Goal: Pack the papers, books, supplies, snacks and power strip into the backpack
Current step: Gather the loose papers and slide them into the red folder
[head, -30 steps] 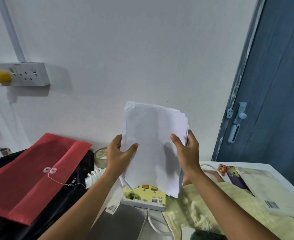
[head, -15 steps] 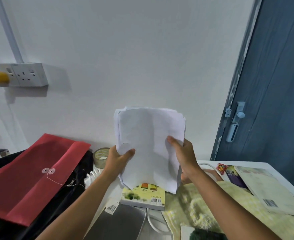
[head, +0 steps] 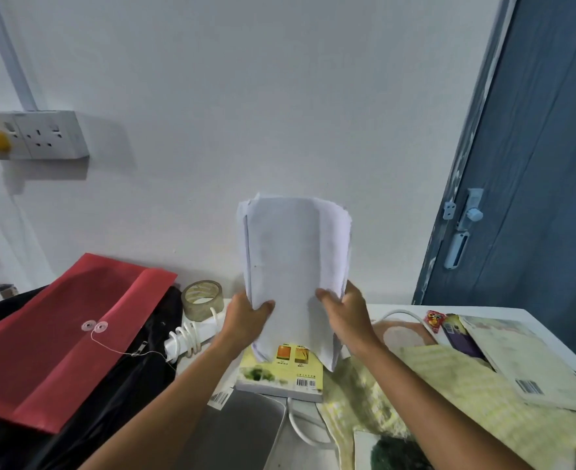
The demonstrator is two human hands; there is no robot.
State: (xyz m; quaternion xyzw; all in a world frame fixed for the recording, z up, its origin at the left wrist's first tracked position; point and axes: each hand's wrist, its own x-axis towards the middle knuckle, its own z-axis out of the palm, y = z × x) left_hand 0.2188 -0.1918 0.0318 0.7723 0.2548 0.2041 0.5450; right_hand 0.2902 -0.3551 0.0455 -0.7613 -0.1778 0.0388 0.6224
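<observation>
A loose stack of white paper sheets [head: 295, 266] is held upright at frame centre, gripped at its lower edges by the left hand [head: 245, 320] and right hand [head: 349, 317], thumbs in front. Squaring appears under way; next, insertion into the red string-tie envelope [head: 59, 334] at lower left seems called for. Top edges are uneven and slightly curled.

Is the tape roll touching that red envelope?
Apart. The head view shows the tape roll standing clear of the red envelope, with black fabric between them.
</observation>
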